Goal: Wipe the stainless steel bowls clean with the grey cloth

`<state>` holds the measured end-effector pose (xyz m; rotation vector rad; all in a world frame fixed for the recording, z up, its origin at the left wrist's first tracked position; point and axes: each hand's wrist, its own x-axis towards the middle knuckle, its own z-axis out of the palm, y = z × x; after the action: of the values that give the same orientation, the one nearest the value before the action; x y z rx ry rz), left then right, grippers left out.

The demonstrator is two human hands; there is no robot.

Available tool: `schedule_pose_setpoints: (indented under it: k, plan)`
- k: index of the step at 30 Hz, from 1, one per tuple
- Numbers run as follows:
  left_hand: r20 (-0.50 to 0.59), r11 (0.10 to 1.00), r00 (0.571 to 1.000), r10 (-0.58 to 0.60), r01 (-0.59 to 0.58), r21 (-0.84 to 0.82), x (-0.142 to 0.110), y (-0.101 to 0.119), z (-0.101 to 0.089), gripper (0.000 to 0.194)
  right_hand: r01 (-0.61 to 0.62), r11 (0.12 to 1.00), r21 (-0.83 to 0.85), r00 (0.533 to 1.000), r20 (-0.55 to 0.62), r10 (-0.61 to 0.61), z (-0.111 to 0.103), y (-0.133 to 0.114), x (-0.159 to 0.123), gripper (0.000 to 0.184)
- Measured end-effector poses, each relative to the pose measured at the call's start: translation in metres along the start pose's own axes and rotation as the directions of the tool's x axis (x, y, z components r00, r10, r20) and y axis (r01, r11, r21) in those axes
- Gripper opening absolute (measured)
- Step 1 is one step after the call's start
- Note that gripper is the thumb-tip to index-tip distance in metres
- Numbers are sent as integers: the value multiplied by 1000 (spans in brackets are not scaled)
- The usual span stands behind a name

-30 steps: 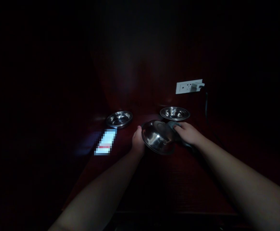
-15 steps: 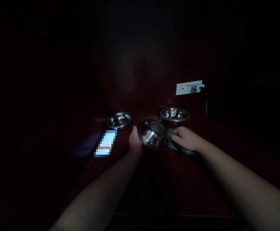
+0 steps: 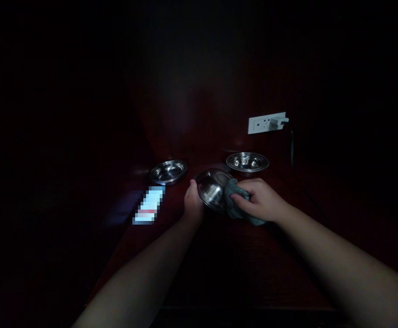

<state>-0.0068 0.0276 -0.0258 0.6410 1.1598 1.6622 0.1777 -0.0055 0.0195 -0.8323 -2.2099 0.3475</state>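
Observation:
A shiny steel bowl point(image 3: 211, 187) is tilted with its underside facing up and toward me. My left hand point(image 3: 193, 201) grips its left rim, the thumb showing on the near side and the other fingers hidden behind the bowl. In my right hand point(image 3: 258, 198) is a bunched grey-green cloth point(image 3: 233, 200), pressed against the right side of the bowl's outer wall. The cloth covers that part of the bowl.
Behind on the dark red tabletop point(image 3: 185, 255) stand a shallow steel dish point(image 3: 169, 172) at left and a wide-rimmed steel bowl point(image 3: 247, 162) at right. A blurred-out bright screen point(image 3: 149, 205) lies at left. A wall socket point(image 3: 266, 123) holds a plug with a hanging cable point(image 3: 292, 150).
My right hand has moved the cloth left, from the bowl's right edge further over its outer side. My left hand keeps its hold. The view has shifted slightly.

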Motion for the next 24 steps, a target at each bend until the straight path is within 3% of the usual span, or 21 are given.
schedule_pose_setpoints:
  k: [4,9,12,16,21,24]
  plan:
    - [14,999,1000,-24,23,36,-1,0,0,40,13,996,-86,972,-232,-32,2,0,2,27]
    - [36,993,999,-8,3,120,0,-1,-2,43,-130,982,-136,889,-455,54,3,8,4,28]
    - [53,981,999,5,-15,191,-3,0,-3,44,-207,967,-149,844,-527,99,3,11,5,26]
    - [121,962,992,29,-60,267,-12,6,-1,45,-185,964,-189,874,-479,74,6,11,5,18]
    - [148,960,987,54,-92,263,-17,7,2,45,36,988,-152,951,-299,-81,11,3,4,25]
    - [169,974,985,48,-83,211,-14,4,2,45,133,984,-122,967,-201,-156,12,-2,4,33]
